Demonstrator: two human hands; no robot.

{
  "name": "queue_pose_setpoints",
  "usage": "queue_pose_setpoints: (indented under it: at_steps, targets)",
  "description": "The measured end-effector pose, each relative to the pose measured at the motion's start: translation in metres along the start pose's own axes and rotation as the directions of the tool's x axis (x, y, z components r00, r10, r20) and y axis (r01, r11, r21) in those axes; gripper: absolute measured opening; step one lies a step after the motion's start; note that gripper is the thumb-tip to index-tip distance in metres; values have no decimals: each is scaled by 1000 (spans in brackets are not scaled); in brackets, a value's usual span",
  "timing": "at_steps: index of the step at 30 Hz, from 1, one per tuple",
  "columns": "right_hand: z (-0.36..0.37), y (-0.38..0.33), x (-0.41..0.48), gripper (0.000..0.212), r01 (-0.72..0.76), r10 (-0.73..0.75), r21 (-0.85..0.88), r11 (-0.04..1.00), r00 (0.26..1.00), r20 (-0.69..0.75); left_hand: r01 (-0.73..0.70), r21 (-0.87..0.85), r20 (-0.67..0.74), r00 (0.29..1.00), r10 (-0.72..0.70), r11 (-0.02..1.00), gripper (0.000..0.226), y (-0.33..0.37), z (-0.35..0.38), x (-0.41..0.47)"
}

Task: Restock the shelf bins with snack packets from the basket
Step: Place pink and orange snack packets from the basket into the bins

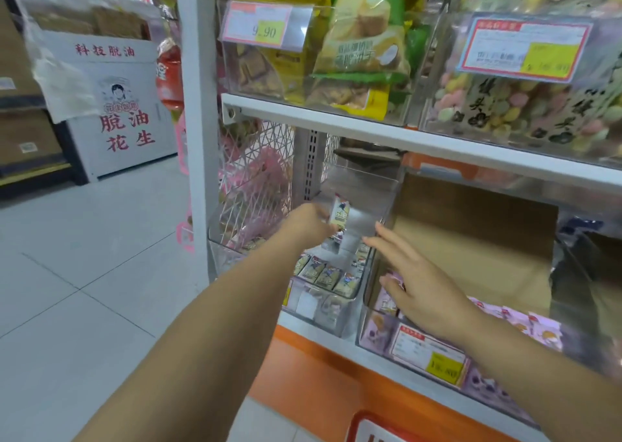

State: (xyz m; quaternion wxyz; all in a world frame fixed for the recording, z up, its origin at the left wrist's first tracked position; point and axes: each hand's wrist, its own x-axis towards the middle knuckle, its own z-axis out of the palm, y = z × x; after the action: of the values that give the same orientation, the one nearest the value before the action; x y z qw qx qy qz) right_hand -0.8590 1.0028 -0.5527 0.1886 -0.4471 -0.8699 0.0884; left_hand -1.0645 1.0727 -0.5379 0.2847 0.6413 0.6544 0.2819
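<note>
Snack packet: small, cream-white wrapper with a yellow panel low on the face and a dark printed figure near the top. The print is too blurred to be read.

Long axis is held near upright, top end up with a slight tilt, printed face turned toward the camera.

The packet is held over the back half of the clear bin, clear of the bin floor. It is pinched at its left edge by the left hand; that grip is closed on the packet, though the fingertips are mostly hidden behind the hand.

The right hand is held at the bin's right wall, palm down. Its grip is spread with fingers straight, and nothing is held.

A row of matching packets is seen lying tilted in the front of the bin, below the held packet.

Right of the bin, a neighbouring bin of pink packets carries a price tag. A cardboard sheet stands behind them.
</note>
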Motion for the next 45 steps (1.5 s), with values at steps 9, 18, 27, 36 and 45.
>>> queue_pose_setpoints:
  at_steps: [9, 18, 27, 36, 45]
  targets:
    - [6, 7, 3, 66, 65, -64, 131, 989, 998, -11, -39, 475, 261, 960, -99, 879, 48, -12, 45, 48]
    - [9, 10, 1, 63, 36, -36, 138, 990, 999, 4, -52, 519, 291, 949, -119, 853, 37, -9, 51, 50]
    - [-2, 3, -4, 67, -23, 20, 114, 993, 999, 30, -109, 224, 133, 988, 80, 969, 36, 5, 21, -4]
    - [35, -32, -117, 23, 294, -272, 28, 955, 913, -303, -431, -254, -419, 856, 303, 866, 18, -49, 61, -188]
    - [127, 6, -217, 24, -358, 299, 45, 933, 838, 457, -70, -80, -29, 997, 68, 994, 32, -142, 185, -242]
